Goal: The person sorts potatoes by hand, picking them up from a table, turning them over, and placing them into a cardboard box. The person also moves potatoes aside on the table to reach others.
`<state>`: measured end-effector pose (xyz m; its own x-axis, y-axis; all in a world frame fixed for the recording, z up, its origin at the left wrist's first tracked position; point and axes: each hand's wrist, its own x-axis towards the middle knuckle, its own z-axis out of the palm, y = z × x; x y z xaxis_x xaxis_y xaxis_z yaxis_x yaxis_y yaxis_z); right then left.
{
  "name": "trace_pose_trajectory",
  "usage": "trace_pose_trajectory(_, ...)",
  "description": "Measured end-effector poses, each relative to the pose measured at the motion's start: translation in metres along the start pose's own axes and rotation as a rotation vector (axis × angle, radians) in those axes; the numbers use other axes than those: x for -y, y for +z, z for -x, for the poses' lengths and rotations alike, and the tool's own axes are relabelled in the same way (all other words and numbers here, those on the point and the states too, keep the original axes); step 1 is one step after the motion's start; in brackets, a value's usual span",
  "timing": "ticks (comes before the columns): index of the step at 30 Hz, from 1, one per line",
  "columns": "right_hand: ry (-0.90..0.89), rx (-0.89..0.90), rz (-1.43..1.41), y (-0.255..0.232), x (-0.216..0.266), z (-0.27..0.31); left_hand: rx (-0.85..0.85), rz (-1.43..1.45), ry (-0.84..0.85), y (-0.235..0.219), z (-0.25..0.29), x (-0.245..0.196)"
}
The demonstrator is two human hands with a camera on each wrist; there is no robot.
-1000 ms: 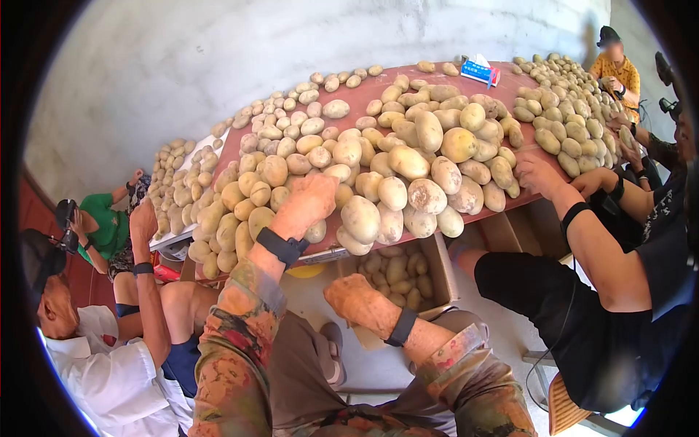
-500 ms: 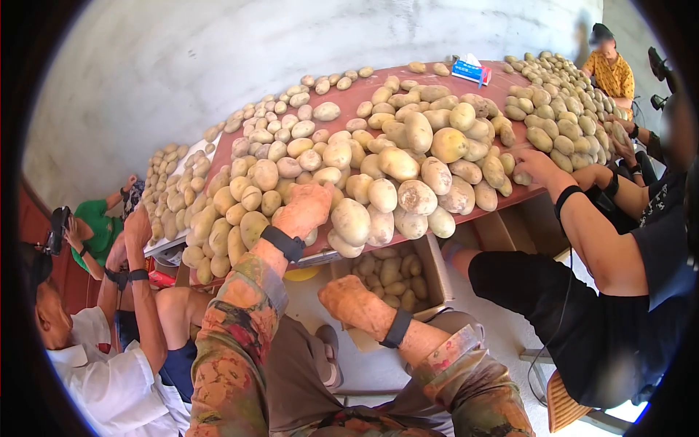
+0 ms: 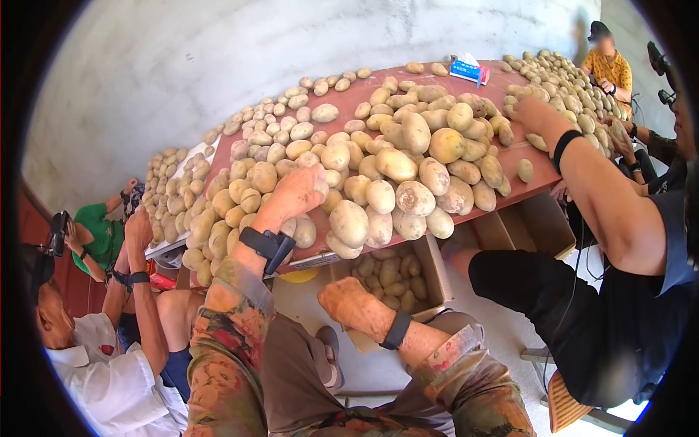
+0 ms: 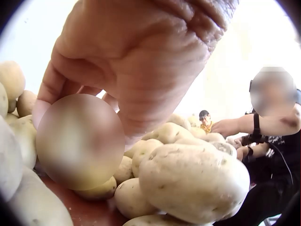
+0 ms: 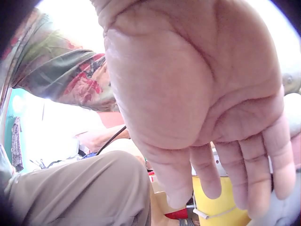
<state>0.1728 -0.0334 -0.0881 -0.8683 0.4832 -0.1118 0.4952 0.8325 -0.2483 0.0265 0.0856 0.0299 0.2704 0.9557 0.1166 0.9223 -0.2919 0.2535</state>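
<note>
My left hand [image 3: 300,193] reaches into the front of a big heap of potatoes [image 3: 397,165] on the red tabletop [image 3: 349,98]. In the left wrist view its thumb and fingers are bent around a blurred, rounded potato [image 4: 80,141]. A larger pale potato [image 4: 194,182] lies close beside that hand. Below the table edge hangs my right hand [image 3: 357,304], in front of a box [image 3: 439,273] of potatoes. Seen from the right wrist, its palm faces the camera, the fingers point down loosely and nothing is in them.
A tissue box [image 3: 468,71] stands at the table's back. To the right, another person's arm [image 3: 593,171] reaches over the table, near a lone potato [image 3: 525,170]. A person in a white shirt [image 3: 102,357] sits at left. A yellow bucket [image 5: 221,202] stands below my right hand.
My left hand has shifted slightly left and now sits farther into the heap than half a second ago. The right neighbour's arm has stretched farther across the table. My right hand stays nearly still.
</note>
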Motion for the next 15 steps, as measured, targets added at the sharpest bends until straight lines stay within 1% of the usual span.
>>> trace_pose_trajectory(2, -0.003, -0.007, -0.009, -0.001, 0.000, 0.001, -0.098, 0.192, 0.072, -0.002, 0.000, -0.002)
trace_pose_trajectory(5, -0.003, -0.004, 0.003, -0.004, 0.001, 0.004, -0.134, 0.281, 0.140, -0.007, -0.001, -0.011)
trace_pose_trajectory(7, -0.004, 0.003, 0.005, -0.006, 0.001, 0.004, -0.102, 0.423, 0.013, 0.003, -0.011, -0.005)
trace_pose_trajectory(11, 0.004, 0.013, -0.003, -0.006, 0.002, 0.003, -0.062, 0.633, -0.283, -0.005, -0.020, -0.025)
trace_pose_trajectory(14, 0.025, 0.054, -0.010, -0.004, 0.003, 0.000, -0.131, 0.777, -0.256, 0.005, -0.036, -0.021)
trace_pose_trajectory(15, 0.033, 0.071, -0.016, -0.005, 0.002, -0.001, -0.128, 0.749, -0.243, 0.006, -0.040, -0.020)
